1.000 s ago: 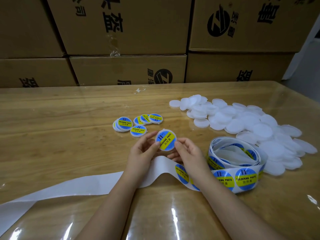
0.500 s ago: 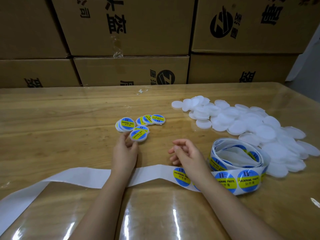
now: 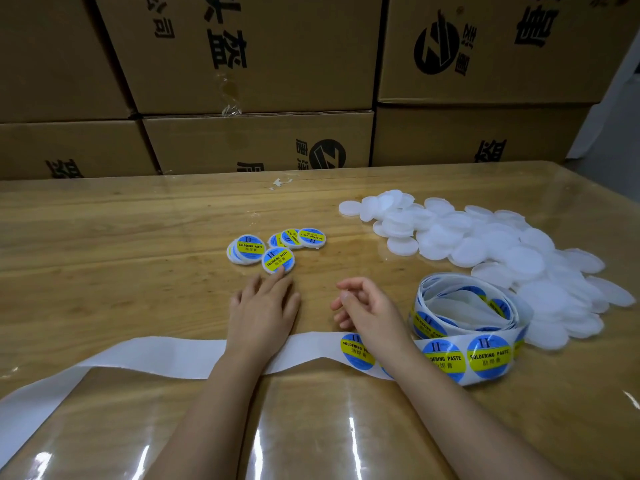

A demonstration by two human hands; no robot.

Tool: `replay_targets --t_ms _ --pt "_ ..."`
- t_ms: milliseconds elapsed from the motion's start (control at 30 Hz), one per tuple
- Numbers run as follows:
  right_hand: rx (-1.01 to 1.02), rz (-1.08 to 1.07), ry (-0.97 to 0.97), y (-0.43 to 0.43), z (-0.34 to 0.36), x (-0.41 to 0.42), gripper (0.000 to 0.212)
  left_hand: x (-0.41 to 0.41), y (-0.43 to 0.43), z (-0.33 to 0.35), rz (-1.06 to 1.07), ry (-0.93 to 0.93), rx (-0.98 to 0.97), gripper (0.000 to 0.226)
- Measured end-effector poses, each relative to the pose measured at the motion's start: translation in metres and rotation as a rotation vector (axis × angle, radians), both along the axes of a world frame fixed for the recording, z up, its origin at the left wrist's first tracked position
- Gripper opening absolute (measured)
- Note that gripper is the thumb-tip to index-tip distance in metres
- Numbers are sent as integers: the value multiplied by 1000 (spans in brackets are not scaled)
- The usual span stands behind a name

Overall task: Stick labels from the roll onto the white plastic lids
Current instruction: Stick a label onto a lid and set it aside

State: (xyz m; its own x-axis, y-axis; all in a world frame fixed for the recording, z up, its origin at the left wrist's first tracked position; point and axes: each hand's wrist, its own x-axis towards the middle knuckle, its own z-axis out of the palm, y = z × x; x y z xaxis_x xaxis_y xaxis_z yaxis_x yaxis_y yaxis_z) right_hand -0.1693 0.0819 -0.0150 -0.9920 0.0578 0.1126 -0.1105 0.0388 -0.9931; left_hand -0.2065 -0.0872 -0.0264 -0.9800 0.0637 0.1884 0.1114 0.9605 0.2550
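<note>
Stacked cardboard boxes [image 3: 242,53] filled the far side at 12 o'clock, at least six showing; the count was cut off by the frame edges. The desk [image 3: 104,237], wood under a clear glossy cover, carried everything else. At 2 to 3 o'clock lay a heap of plain white lids [image 3: 502,251], several dozen by judgement, too overlapped to count exactly. The label roll [image 3: 467,317] sat loosely coiled at 3 o'clock, just beside the heap. Its spent backing strip [image 3: 104,358] trailed off to 8 o'clock, passing under both forearms. Three full labels showed on the flat run near the roll, with more partly seen on the coil. The labelled lids [image 3: 277,245] clustered just above centre: roughly six, some overlapping, so the count was uncertain. Judged progress: early, a handful done and the great bulk of the heap left. The left hand [image 3: 263,306] lay palm down, fingers extended, gripping nothing; one fingertip touched the nearest labelled lid [image 3: 278,259]. The right hand [image 3: 367,306] rested loosely curled and empty, between the cluster and the roll.
</note>
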Motion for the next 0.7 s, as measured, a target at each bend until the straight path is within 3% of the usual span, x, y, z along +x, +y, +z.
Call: replay_targets --t_ms 167,333,433,600,700 --pt "-23 -4 -8 -1 1 1 17 0 2 1 -12 -34 -54 43" --pt "2 -6 -14 0 3 3 17 -2 7 12 -19 80 -46 35" --pt "29 -1 1 1 4 3 18 -11 30 27 -156 133 -36 32" --pt "37 -124 14 4 5 3 30 -44 91 47 -449 37 -75 38" --pt "-121 -273 -16 10 4 -2 34 -63 128 57 -604 2 -177 41"
